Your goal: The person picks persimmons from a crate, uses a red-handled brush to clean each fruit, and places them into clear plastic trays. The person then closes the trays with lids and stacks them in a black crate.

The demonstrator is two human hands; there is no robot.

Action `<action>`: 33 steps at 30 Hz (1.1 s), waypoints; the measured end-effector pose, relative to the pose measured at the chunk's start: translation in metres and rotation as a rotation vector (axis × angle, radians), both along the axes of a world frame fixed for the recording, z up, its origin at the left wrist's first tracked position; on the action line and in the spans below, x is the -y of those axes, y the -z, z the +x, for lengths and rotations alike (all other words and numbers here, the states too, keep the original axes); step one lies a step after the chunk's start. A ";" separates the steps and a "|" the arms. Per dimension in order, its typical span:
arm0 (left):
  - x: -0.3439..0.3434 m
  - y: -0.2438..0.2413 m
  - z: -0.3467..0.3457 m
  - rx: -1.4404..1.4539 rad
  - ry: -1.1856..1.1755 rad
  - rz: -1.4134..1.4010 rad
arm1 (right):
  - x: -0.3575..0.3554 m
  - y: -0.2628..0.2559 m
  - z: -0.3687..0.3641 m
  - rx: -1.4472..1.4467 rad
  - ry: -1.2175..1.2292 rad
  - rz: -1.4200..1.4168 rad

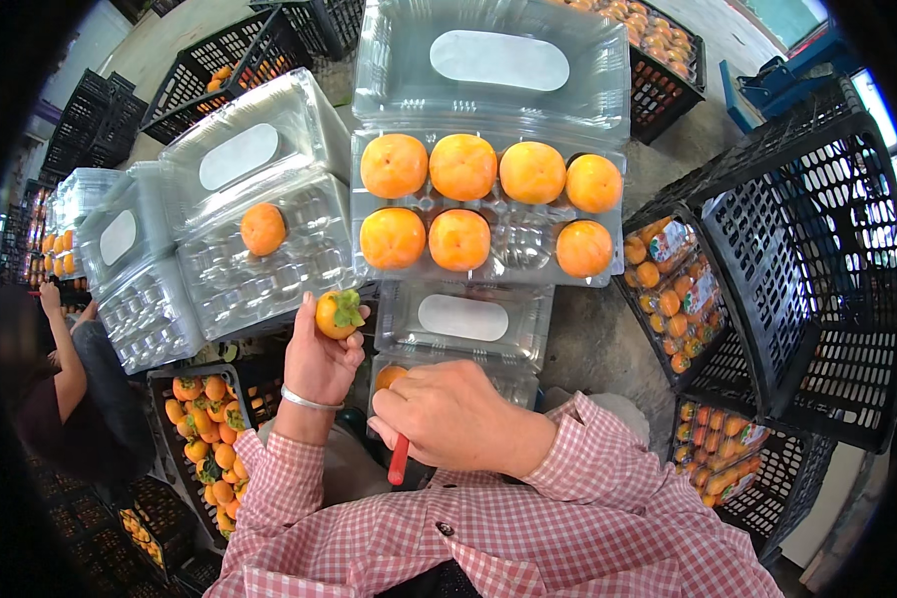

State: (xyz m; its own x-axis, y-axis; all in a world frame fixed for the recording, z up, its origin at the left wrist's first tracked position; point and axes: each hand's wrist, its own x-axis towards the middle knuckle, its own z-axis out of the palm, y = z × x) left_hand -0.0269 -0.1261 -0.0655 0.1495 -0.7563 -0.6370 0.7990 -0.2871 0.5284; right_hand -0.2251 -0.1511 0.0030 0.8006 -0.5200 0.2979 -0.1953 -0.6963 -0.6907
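Between the thumb and fingers of my left hand (pixel 321 366) is a persimmon (pixel 337 314), its green calyx facing right. My right hand (pixel 456 418) is closed around a tool with a red handle (pixel 398 459); the tool's other end is hidden. Ahead, an open clear plastic clamshell box (pixel 523 237) holds several persimmons in two rows, with one hollow unfilled in the front row. A second open clamshell (pixel 299 261) to the left has one persimmon (pixel 263 229) in it. Below the first box, a smaller-looking clamshell (pixel 463 318) has a persimmon (pixel 389 376) partly behind my right hand.
A black plastic crate of loose persimmons (pixel 205 433) stands at my lower left. Black crates (pixel 762 284) with packed clamshells are stacked on the right. More crates (pixel 217 67) stand behind on the floor. At the far left a person's arm (pixel 63 359) shows beside further clamshells (pixel 131 299).
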 end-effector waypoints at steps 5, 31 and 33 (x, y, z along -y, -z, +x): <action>0.001 -0.001 -0.001 0.000 0.029 -0.009 | 0.002 0.001 0.002 0.009 0.010 0.009; -0.054 -0.035 0.012 -0.026 0.188 -0.318 | -0.011 -0.046 -0.042 0.663 0.597 0.491; -0.057 -0.037 0.009 -0.003 0.186 -0.281 | -0.016 -0.050 -0.044 0.774 0.548 0.562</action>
State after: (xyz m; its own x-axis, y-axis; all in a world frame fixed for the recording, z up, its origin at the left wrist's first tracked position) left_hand -0.0181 -0.0688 -0.0285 -0.0096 -0.9167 -0.3995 0.7483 -0.2715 0.6052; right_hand -0.2688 -0.1352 0.0528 0.1189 -0.9661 0.2293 0.2407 -0.1960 -0.9506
